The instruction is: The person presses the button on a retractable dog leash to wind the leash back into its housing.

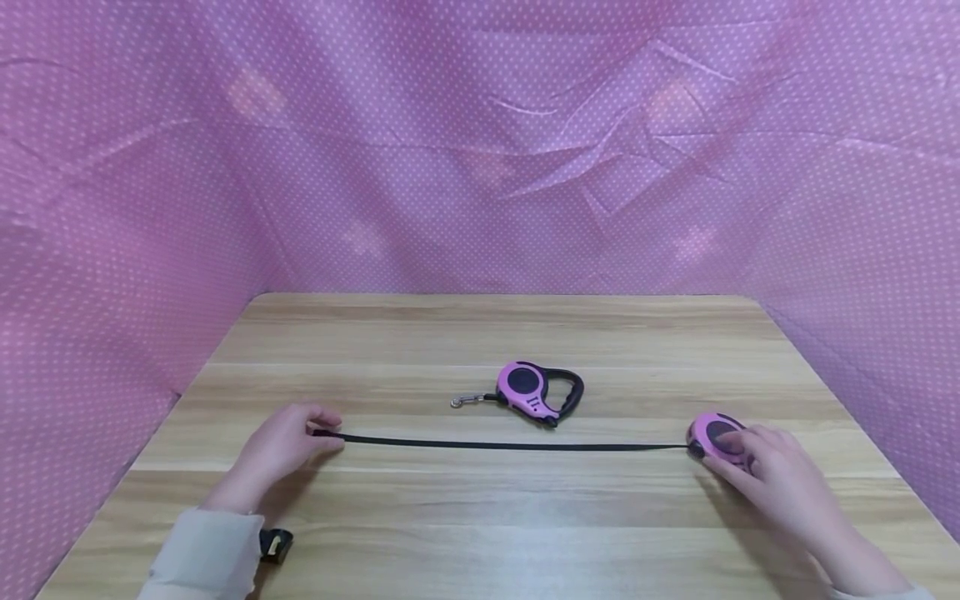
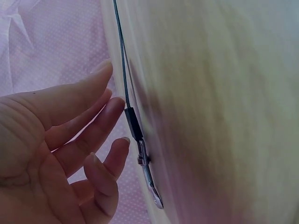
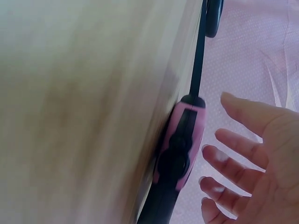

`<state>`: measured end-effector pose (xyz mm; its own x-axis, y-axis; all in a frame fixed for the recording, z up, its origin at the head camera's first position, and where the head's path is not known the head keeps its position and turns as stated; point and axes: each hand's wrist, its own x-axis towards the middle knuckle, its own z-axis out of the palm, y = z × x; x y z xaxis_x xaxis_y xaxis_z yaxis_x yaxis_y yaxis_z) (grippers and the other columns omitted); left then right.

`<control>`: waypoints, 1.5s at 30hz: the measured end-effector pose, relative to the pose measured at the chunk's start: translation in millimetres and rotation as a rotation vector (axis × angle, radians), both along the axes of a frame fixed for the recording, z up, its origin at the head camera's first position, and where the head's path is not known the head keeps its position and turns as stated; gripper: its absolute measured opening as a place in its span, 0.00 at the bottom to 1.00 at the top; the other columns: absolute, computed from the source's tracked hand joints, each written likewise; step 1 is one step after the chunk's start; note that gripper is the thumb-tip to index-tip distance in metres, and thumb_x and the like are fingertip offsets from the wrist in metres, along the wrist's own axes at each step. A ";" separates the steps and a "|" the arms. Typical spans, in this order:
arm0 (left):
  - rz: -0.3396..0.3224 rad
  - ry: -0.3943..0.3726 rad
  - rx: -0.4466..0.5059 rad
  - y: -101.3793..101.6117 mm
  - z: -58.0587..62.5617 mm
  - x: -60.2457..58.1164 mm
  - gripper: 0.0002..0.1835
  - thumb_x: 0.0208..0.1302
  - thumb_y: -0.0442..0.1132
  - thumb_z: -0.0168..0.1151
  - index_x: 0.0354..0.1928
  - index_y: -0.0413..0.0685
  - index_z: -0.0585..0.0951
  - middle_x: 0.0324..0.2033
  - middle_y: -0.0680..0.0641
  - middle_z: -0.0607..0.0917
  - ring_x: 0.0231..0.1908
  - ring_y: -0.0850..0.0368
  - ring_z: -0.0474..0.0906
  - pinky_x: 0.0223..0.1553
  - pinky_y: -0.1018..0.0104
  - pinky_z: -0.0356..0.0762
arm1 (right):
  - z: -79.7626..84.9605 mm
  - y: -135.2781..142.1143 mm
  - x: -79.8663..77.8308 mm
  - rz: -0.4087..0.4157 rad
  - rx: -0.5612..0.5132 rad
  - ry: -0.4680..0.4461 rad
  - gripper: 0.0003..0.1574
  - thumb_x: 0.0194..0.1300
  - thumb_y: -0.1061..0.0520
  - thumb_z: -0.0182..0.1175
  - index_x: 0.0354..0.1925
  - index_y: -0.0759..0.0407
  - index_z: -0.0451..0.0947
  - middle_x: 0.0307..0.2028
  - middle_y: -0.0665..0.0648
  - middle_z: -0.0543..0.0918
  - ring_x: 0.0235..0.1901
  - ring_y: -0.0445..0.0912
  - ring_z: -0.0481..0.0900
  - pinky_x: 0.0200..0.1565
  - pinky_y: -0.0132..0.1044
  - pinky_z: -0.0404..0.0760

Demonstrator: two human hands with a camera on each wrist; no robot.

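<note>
A black leash strap (image 1: 510, 446) runs straight across the table from a pink-and-black retractable leash (image 1: 708, 433) on the right. At its left end a metal clip (image 2: 145, 163) lies on the wood, seen in the left wrist view. My left hand (image 1: 281, 446) is beside this end, its fingers loosely bent; a fingertip is close to the black sleeve (image 2: 132, 123), and contact is hard to tell. Over the right-hand leash casing (image 3: 191, 126) hovers my right hand (image 1: 780, 475), with relaxed fingers apart from it in the right wrist view.
A second pink retractable leash (image 1: 532, 396) lies behind the strap near the middle of the table (image 1: 480, 533), its metal clip (image 1: 467, 401) pointing left. Pink dotted cloth (image 1: 450, 167) hangs round the back and sides. A black device (image 1: 276, 545) is on my left wrist.
</note>
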<state>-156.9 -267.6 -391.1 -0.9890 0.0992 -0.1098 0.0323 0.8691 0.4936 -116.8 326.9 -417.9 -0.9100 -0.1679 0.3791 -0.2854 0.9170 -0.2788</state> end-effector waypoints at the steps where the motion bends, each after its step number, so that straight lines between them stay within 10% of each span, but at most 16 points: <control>1: 0.000 -0.002 0.000 -0.9 -0.5 -0.4 0.20 0.57 0.45 0.71 0.50 0.43 0.83 0.50 0.39 0.85 0.47 0.41 0.81 0.52 0.39 0.74 | -0.1 2.2 1.1 -0.005 0.003 -0.015 0.19 0.53 0.50 0.74 0.39 0.61 0.84 0.33 0.53 0.82 0.35 0.52 0.75 0.37 0.46 0.70; 9: 0.015 -0.018 0.020 -6.9 -5.1 -4.7 0.20 0.56 0.43 0.71 0.50 0.44 0.83 0.50 0.39 0.85 0.47 0.41 0.81 0.52 0.39 0.73 | -0.4 14.2 8.2 -0.053 -0.026 -0.120 0.27 0.52 0.44 0.74 0.41 0.62 0.82 0.43 0.67 0.83 0.45 0.64 0.76 0.45 0.62 0.71; 26: 0.050 -0.048 -0.017 -15.9 -5.0 -8.9 0.13 0.58 0.40 0.70 0.44 0.44 0.84 0.43 0.41 0.88 0.47 0.41 0.82 0.53 0.38 0.71 | 2.4 28.0 9.3 -0.108 -0.012 -0.282 0.32 0.50 0.40 0.75 0.39 0.63 0.80 0.29 0.52 0.79 0.31 0.44 0.73 0.33 0.38 0.72; 33: 0.042 -0.053 -0.031 -17.8 -7.7 -10.8 0.11 0.57 0.40 0.71 0.41 0.46 0.84 0.38 0.47 0.88 0.41 0.49 0.83 0.49 0.43 0.74 | -3.4 28.3 12.4 -0.054 -0.038 -0.236 0.19 0.50 0.46 0.76 0.26 0.54 0.77 0.22 0.48 0.74 0.24 0.33 0.64 0.27 0.31 0.66; 45: 0.023 -0.074 -0.038 -23.1 -9.8 -8.8 0.11 0.56 0.43 0.72 0.38 0.46 0.83 0.32 0.50 0.83 0.34 0.56 0.77 0.40 0.55 0.75 | -12.8 30.9 16.3 -0.002 0.079 -0.230 0.25 0.49 0.44 0.76 0.22 0.49 0.68 0.22 0.47 0.65 0.27 0.38 0.58 0.30 0.32 0.58</control>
